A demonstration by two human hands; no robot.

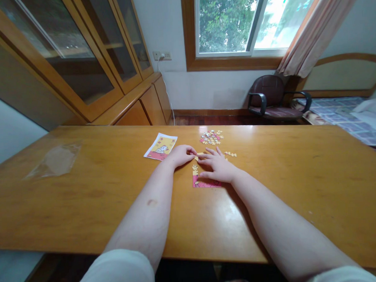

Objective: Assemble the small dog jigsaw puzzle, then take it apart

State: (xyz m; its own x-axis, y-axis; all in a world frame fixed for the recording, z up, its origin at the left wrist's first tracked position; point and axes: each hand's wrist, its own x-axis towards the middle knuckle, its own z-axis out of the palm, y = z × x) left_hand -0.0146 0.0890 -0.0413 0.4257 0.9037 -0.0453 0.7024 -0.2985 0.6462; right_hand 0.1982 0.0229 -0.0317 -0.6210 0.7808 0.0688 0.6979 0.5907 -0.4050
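A partly joined jigsaw (196,181) with a pink bottom strip and a yellow left column lies on the wooden table (84,195). My right hand (216,166) rests flat on it, fingers spread and pointing left. My left hand (180,154) is curled, thumb and fingers pinched on a small yellow puzzle piece (197,156) right at the right hand's fingertips. Behind the hands lies a heap of loose puzzle pieces (211,137), with a few more pieces (230,154) to the right.
A picture card (161,146) showing a cartoon animal lies left of the hands. A clear plastic bag (56,160) sits at the table's far left. Beyond the table are a glass-door cabinet (87,58), an armchair (271,98), a window and a bed (345,113).
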